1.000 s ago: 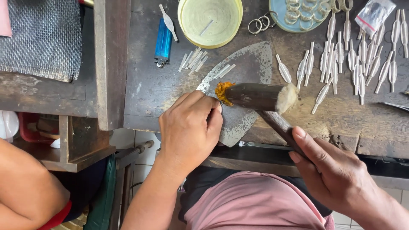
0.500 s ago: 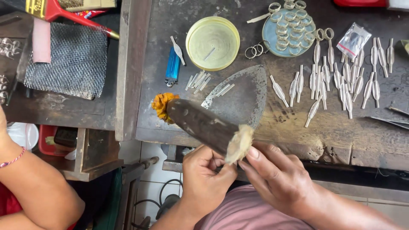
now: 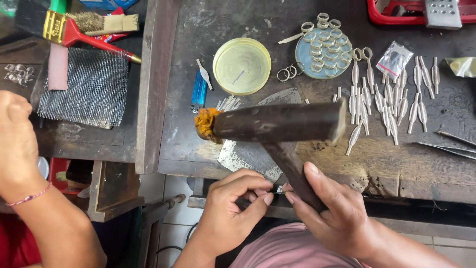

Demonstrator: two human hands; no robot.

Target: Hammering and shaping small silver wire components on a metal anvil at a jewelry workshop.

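A: Right hand [image 3: 337, 213] has its grip clamped around the dark wooden handle of the mallet [image 3: 277, 121]. The mallet head hangs over the front edge of the surface [image 3: 198, 30], above a grey metal plate [image 3: 248, 154].

B: And the left hand [image 3: 233, 208]?

A: Its fingertips are pinched together on something small and dark, just beside the mallet handle. I cannot tell what the piece is.

B: What could go wrong from here?

A: I think the small piece can slip and fall below the front edge, because both hands work off the surface. Also the fingers are very near the handle, so a careless move could pinch them.

B: How many things do you count?

A: One mallet, one blue lighter [image 3: 199, 92], one round yellow lid [image 3: 242, 66], one blue dish of rings [image 3: 323, 54], one wire mesh [image 3: 82, 87] on the left. The silver spindle pieces [image 3: 386, 99] toward the right edge are roughly two dozen; I cannot count them exactly. Another person's arm [image 3: 29, 178] is at the left.
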